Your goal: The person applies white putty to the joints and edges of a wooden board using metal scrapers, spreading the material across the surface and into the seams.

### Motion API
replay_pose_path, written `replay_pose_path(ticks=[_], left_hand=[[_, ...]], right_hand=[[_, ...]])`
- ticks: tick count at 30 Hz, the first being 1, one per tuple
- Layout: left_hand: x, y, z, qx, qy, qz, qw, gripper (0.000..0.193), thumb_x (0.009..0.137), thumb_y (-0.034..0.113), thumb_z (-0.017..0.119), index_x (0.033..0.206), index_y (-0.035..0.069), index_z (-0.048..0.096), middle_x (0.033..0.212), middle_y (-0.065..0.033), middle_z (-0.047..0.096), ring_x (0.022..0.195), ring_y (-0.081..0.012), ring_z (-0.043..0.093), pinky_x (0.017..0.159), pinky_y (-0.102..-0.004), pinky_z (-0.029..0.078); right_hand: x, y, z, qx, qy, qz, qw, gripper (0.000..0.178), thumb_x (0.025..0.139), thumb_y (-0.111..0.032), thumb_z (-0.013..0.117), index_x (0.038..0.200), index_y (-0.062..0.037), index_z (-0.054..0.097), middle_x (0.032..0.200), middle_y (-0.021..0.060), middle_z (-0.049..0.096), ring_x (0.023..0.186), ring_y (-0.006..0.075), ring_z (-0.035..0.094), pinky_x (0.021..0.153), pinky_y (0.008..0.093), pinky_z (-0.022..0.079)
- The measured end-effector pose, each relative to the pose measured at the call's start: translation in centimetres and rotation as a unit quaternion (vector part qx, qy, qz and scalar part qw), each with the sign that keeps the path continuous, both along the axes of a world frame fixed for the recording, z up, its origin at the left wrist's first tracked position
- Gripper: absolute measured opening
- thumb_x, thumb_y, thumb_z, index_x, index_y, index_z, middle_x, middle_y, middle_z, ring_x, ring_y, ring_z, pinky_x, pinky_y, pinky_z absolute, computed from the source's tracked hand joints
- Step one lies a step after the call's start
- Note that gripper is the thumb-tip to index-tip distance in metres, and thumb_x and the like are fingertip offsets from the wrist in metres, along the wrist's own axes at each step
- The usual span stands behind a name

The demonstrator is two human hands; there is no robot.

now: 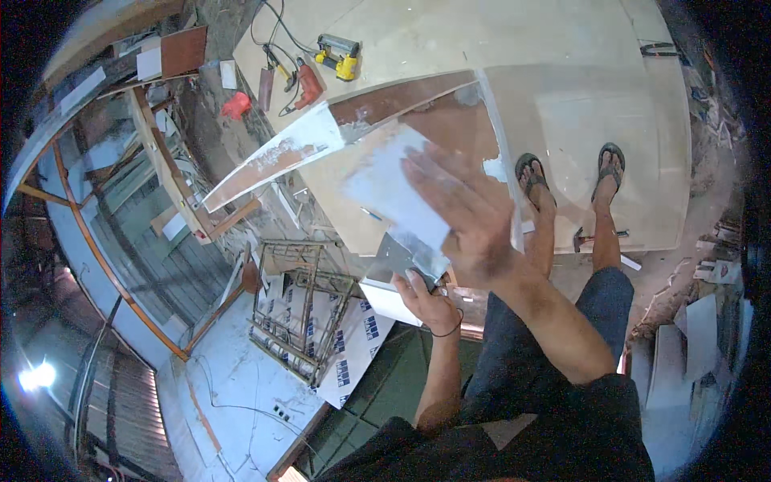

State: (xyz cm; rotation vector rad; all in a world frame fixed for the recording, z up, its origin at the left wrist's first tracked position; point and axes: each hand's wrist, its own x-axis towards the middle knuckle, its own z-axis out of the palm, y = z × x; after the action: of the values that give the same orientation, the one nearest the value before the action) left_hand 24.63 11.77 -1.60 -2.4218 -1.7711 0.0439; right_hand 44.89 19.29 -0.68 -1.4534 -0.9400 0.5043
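Observation:
My right hand (466,205), smeared by motion, has its fingers over a thin white rectangular sheet (385,173) and appears to grip its near edge. The sheet hangs above a brown board (454,120) with white filler-like patches and pale edge strips. Lower down, my left hand (430,305) is closed around a dark grey flat piece (397,255) with a shiny part at its side; its exact kind is unclear. The dark piece lies close below the sheet. A long tapered piece (277,153), patched white, extends left from the board.
A yellow-black nail gun (337,56) and a red power drill (307,84) lie at the back on a large pale panel (562,32). A hammer (594,238) lies by my feet. Left stand a metal frame (301,309) and a wooden-framed structure (161,161).

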Motion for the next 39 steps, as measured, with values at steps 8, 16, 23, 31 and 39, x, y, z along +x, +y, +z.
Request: replay_pose_path(ticks=[8, 16, 23, 31, 39], left_hand=[[3.6, 1.8, 1.3, -0.107, -0.628, 0.364, 0.68, 0.031, 0.091, 0.018, 0.042, 0.116, -0.001, 0.037, 0.089, -0.0108, 0.053, 0.065, -0.0158, 0.051, 0.054, -0.0262, 0.042], [2.4, 1.6, 1.4, -0.092, -0.472, 0.366, 0.797, 0.037, 0.091, 0.021, 0.044, 0.115, -0.007, 0.039, 0.101, -0.0209, 0.051, 0.087, -0.0265, 0.054, 0.071, -0.0351, 0.045], [3.5, 1.2, 1.7, -0.071, -0.503, 0.434, 0.744, 0.038, 0.084, 0.013, 0.055, 0.114, -0.009, 0.046, 0.117, -0.0372, 0.04, 0.099, -0.0483, 0.048, 0.084, -0.0455, 0.041], [3.5, 1.7, 1.9, -0.075, -0.506, 0.438, 0.739, 0.03, 0.083, 0.01, 0.055, 0.105, -0.01, 0.05, 0.108, -0.0305, 0.047, 0.092, -0.0389, 0.053, 0.076, -0.0409, 0.044], [4.7, 1.5, 1.2, -0.083, -0.623, 0.416, 0.657, 0.039, 0.082, 0.017, 0.056, 0.11, -0.009, 0.049, 0.113, -0.03, 0.047, 0.1, -0.0443, 0.049, 0.083, -0.0427, 0.042]], right_hand=[[2.5, 3.3, 0.5, 0.013, -0.02, -0.051, 0.998, 0.04, 0.068, 0.006, 0.056, 0.107, -0.0035, 0.059, 0.105, 0.0133, 0.061, 0.1, 0.0306, 0.058, 0.084, 0.0358, 0.047], [0.4, -1.6, -0.8, -0.031, -0.032, 0.071, 0.996, 0.041, 0.067, 0.002, 0.058, 0.107, -0.0073, 0.06, 0.102, 0.011, 0.062, 0.097, 0.0282, 0.06, 0.08, 0.0358, 0.049], [1.1, 1.8, -2.0, -0.02, 0.033, -0.07, 0.997, 0.043, 0.068, 0.008, 0.057, 0.11, -0.0032, 0.058, 0.11, 0.0138, 0.059, 0.102, 0.0305, 0.057, 0.083, 0.037, 0.047], [-1.2, 0.4, -2.6, -0.03, -0.054, -0.02, 0.998, 0.054, 0.066, 0.002, 0.054, 0.117, -0.0137, 0.055, 0.115, 0.0083, 0.057, 0.105, 0.0249, 0.056, 0.082, 0.0362, 0.048], [1.6, 2.9, -2.4, -0.015, 0.041, -0.097, 0.994, 0.047, 0.066, 0.003, 0.052, 0.11, -0.0128, 0.059, 0.102, 0.0117, 0.062, 0.096, 0.0267, 0.06, 0.084, 0.0365, 0.046]])
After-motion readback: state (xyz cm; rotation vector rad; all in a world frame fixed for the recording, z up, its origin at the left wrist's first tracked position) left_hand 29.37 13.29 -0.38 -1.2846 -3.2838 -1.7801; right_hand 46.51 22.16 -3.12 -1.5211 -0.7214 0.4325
